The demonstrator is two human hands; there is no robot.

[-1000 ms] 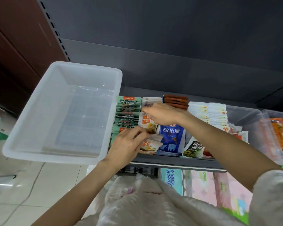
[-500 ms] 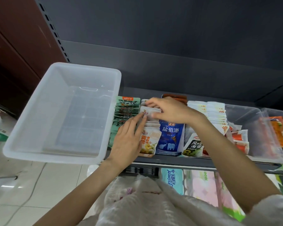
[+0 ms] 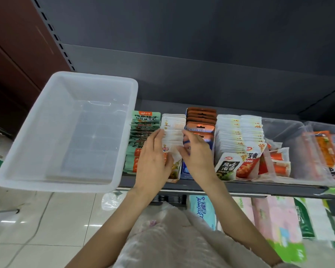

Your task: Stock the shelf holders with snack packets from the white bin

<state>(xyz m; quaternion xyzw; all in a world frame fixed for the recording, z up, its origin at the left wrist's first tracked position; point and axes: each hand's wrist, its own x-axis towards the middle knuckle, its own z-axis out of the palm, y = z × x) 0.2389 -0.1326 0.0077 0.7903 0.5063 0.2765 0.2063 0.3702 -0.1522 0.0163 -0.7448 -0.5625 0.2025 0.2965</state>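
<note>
Both hands flank one row of white snack packets (image 3: 173,130) at the centre of the frame. Left hand (image 3: 154,161) lies with straight fingers flat against the row's left side; right hand (image 3: 196,154) has loosely bent fingers touching its right side, and whether it pinches a packet cannot be told. That row stands on the dark shelf (image 3: 240,185), between green packets (image 3: 142,136) on its left and orange-topped packets (image 3: 201,120) on its right. Further right stand more white packets (image 3: 240,132). The white bin (image 3: 23,171) fills the left of the frame, just beside the green packets, its floor bare.
</note>
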